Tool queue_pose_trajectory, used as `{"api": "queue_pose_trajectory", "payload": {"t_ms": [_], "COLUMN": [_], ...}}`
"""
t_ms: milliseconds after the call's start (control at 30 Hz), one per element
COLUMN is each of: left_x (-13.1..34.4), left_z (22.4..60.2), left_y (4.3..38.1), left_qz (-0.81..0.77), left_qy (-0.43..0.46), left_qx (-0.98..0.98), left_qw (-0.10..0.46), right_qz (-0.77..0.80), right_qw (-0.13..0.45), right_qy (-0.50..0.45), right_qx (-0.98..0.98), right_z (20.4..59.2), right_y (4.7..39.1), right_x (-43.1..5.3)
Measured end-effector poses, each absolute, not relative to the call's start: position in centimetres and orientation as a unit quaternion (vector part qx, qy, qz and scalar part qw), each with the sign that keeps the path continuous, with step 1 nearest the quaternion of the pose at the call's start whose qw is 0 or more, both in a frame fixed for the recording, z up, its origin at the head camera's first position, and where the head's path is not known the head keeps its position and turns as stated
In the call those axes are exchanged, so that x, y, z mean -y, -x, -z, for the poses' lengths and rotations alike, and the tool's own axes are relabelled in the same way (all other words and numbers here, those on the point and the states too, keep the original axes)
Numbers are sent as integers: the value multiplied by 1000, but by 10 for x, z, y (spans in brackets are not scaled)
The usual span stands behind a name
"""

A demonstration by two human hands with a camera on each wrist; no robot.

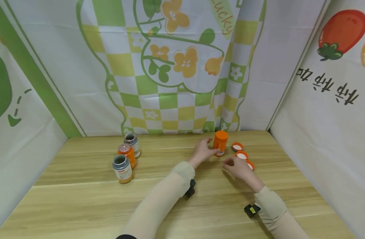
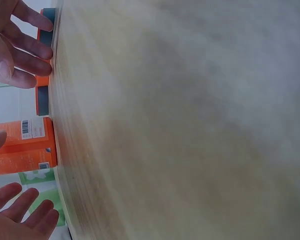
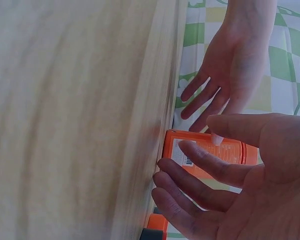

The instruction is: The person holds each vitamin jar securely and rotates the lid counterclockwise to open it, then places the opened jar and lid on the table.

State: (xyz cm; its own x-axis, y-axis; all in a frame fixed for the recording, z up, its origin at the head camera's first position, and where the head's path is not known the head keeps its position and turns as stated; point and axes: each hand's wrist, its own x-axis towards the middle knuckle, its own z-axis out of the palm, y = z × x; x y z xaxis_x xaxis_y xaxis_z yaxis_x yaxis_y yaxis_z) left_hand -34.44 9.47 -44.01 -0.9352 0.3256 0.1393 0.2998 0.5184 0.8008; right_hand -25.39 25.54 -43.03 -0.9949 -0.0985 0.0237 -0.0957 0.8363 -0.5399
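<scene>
An orange bottle (image 1: 220,143) with an orange lid stands upright toward the back right of the table. Just left of it, my left hand (image 1: 202,153) has its fingers spread, thumb in front of the bottle and the other fingers apart from it. Whether the thumb touches the bottle, I cannot tell. My right hand (image 1: 239,168) is in front and to the right, its fingers loosely bent with nothing between them. Beside it three lids, such as the farthest lid (image 1: 237,147), lie with white insides up; the hand partly covers the nearest one.
Three lidless jars stand at the left: a grey one at the back (image 1: 132,145), an orange jar (image 1: 127,156) in the middle and a grey-topped jar (image 1: 122,169) in front. A printed curtain (image 1: 176,99) hangs behind the wooden table (image 1: 80,199).
</scene>
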Motion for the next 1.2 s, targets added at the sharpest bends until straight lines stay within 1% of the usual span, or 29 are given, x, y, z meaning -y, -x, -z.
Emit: {"api": "queue_pose_trajectory", "payload": {"t_ms": [433, 600, 800, 1067, 1200], "left_x": [-106, -109, -113, -111, -109], "left_z": [447, 448, 448, 449, 449], "left_y": [350, 349, 349, 349, 349], "left_qz": [-485, -505, -511, -514, -523], "left_qy": [-168, -160, -156, -153, -152], "left_qx": [-858, -848, -845, -844, -838], "left_qw": [10, 16, 11, -1, 4], "right_qz": [284, 288, 284, 283, 284], "right_qw": [3, 7, 0, -1, -2], "right_qy": [47, 44, 43, 43, 41], "right_qx": [-958, -957, -958, -958, -958], "right_z": [426, 426, 427, 431, 431], "right_y": [251, 251, 252, 254, 254], "right_x": [-253, -253, -254, -255, -256]}}
